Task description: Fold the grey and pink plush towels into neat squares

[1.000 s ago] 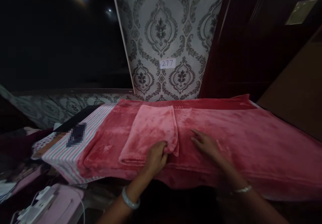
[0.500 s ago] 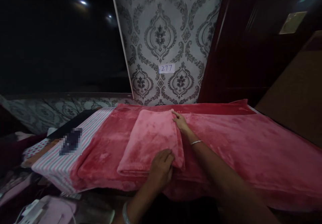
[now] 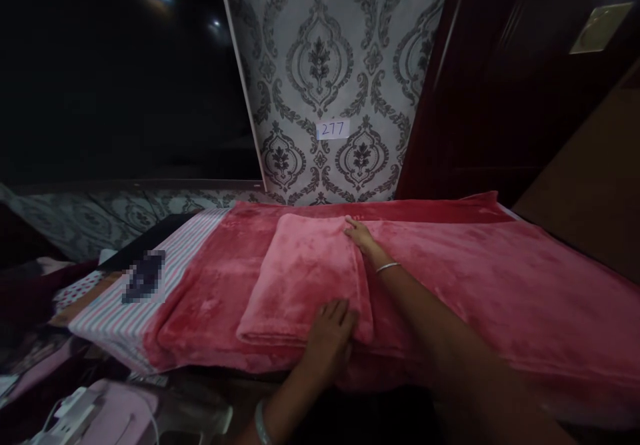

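A plush pink blanket (image 3: 305, 265), folded into a thick rectangle, lies on a larger spread of red-pink plush cloth (image 3: 480, 285). My left hand (image 3: 333, 331) rests palm down on its near right corner, fingers stretched over the top. At the far right corner, the fingertips of my right hand (image 3: 361, 235) are closed on the blanket's edge. Thin bangles circle both wrists. The layered fold edge shows along the blanket's near side, partly hidden behind my left hand.
A striped cloth (image 3: 193, 248) extends under the red spread at the left, with a blurred dark item (image 3: 145, 277) on it. A large black screen (image 3: 125, 85) stands behind. A white power strip (image 3: 75, 411) sits low at the left. Patterned wallpaper carries a paper label (image 3: 333, 129).
My left hand has slid slightly right along the near edge. My right hand stays at the far corner. The whole view has shifted a little.
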Motion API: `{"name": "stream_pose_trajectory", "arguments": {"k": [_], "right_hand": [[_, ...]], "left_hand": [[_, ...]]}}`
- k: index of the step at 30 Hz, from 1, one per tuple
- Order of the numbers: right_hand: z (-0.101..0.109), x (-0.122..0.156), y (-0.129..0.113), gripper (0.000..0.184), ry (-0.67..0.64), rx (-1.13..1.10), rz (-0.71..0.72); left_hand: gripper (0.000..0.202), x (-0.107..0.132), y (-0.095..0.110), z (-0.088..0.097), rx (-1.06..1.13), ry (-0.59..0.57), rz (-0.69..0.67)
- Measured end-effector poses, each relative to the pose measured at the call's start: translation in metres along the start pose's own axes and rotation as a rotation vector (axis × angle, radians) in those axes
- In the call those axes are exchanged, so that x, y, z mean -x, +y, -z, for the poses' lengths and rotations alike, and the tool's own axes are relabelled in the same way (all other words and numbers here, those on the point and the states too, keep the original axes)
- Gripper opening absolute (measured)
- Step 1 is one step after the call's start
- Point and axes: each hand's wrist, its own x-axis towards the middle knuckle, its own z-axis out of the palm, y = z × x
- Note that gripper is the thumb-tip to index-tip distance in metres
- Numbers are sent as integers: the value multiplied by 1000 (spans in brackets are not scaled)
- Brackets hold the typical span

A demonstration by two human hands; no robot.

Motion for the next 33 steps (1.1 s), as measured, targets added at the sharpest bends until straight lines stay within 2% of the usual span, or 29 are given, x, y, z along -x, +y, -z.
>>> {"name": "stream_pose_trajectory", "arguments": {"k": [7, 9, 12, 14, 16, 18, 20, 23, 26, 30, 33], "right_hand": [[9, 0, 3, 48, 84, 100, -3], [13, 5, 4, 48, 74, 130, -8], [18, 13, 3, 55, 42, 164, 0], [20, 18, 3, 60, 11, 186, 11], [21, 22, 3, 63, -20, 209, 26], [19, 25, 4, 65, -44, 233, 42], [16, 25, 4, 66, -57, 261, 54], [10, 22, 6, 67, -54, 306, 76], [7, 20, 11, 64, -47, 349, 104], [8, 20, 22, 58, -55, 382, 120], [9, 20, 28, 55, -50, 393, 126]], "left_hand": [[58, 1, 6, -2, 25, -53, 17], [57, 3, 10, 4, 87, -70, 31], [54, 3, 3, 27, 348, -93, 29], [45, -6, -15, 47, 533, -115, 13], [44, -27, -45, 65, 565, -125, 34], [48, -59, -80, 77, 410, -149, 148], [54, -96, -114, 82, 151, -254, 355], [61, -145, -152, 75, 17, -302, 495], [63, -169, -173, 56, -56, -318, 565], [68, -162, -185, 27, -146, -305, 624], [72, -151, -193, 15, -221, -283, 621]]}}
